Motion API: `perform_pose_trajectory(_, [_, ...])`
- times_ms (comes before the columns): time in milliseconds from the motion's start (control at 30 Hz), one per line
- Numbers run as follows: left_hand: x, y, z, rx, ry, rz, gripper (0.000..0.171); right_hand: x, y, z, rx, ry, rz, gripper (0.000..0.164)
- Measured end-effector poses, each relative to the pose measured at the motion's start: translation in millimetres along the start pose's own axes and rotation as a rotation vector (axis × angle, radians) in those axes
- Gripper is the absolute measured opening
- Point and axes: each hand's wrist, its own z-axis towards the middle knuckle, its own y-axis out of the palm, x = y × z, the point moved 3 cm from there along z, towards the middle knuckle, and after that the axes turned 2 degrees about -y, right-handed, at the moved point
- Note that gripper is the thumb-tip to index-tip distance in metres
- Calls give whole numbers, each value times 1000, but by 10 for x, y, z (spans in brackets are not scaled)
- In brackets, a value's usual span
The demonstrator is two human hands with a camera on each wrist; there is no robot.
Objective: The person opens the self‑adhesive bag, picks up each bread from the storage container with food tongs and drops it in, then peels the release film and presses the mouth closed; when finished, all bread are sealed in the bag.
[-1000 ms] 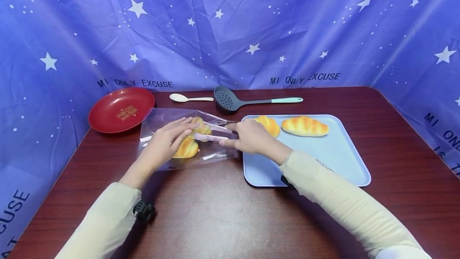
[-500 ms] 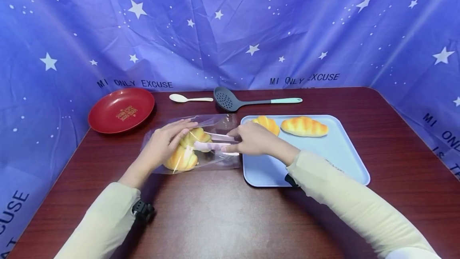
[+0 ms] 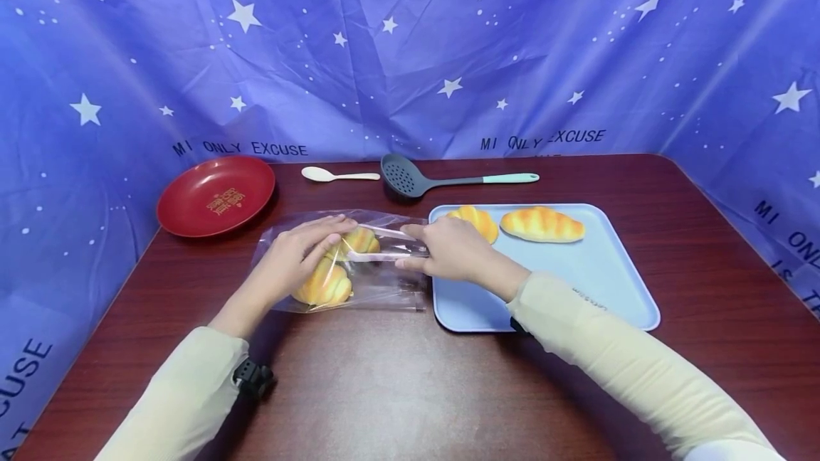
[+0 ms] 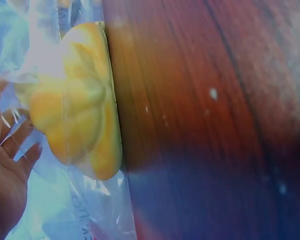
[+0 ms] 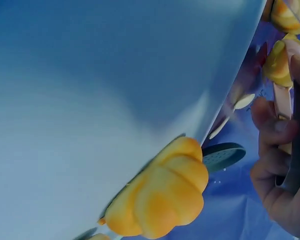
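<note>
My left hand point(image 3: 291, 255) holds the upper film of a clear plastic bag point(image 3: 391, 297) lying on the table, fingers over its left part. Two yellow-orange bread rolls are inside: a near roll point(image 3: 323, 284) and a far roll point(image 3: 361, 242). My right hand point(image 3: 458, 247), at the bag's right end, grips pale pink tongs point(image 3: 384, 257) that reach into the bag. The tongs' arms are spread about the far roll; in the right wrist view one tip overlaps that roll point(image 5: 277, 62). The left wrist view shows the near roll point(image 4: 77, 110) through the film.
A light blue tray point(image 3: 544, 290) at the right holds a rounded roll point(image 3: 477, 223) and a long loaf point(image 3: 543, 225). Behind lie a red plate point(image 3: 192, 198), a cream spoon point(image 3: 320, 174) and a grey slotted ladle point(image 3: 410, 180) with a mint handle. A starry blue cloth hangs behind.
The bag and its rolls have shifted slightly nearer and left. The tongs' arms have spread wider, and my right hand has come slightly nearer. My left hand has barely moved.
</note>
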Motion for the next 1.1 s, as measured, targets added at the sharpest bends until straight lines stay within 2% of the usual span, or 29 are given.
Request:
perform_pose_trajectory(133, [12,12,-3,-7,-2,17,33,-66,8,36,-18,23,-50,67])
perform_pose_trajectory(267, [21,34,-10,-33,-18,20,32,-138,48,88,-35,22,-56,67])
perform_pose_trajectory(367, [33,47,-6,-52,-32,25,32,-155,99,125,-50,22,-37,69])
perform_pose_trajectory(500, [19,44,-15,-42,-51,65,32,-122,131,127,-62,22,36,73])
perform_pose_trajectory(667, [-22,39,-32,-31,-88,88,32,-60,41,62,-74,4,99,77])
perform_pose_trajectory(867, [-17,35,-19,-29,-59,88,32,24,-102,-29,-93,34,35,70])
perform_pose_trajectory(1100, [-13,55,-11,-39,-22,54,30,33,-53,-19,-109,12,22,57])
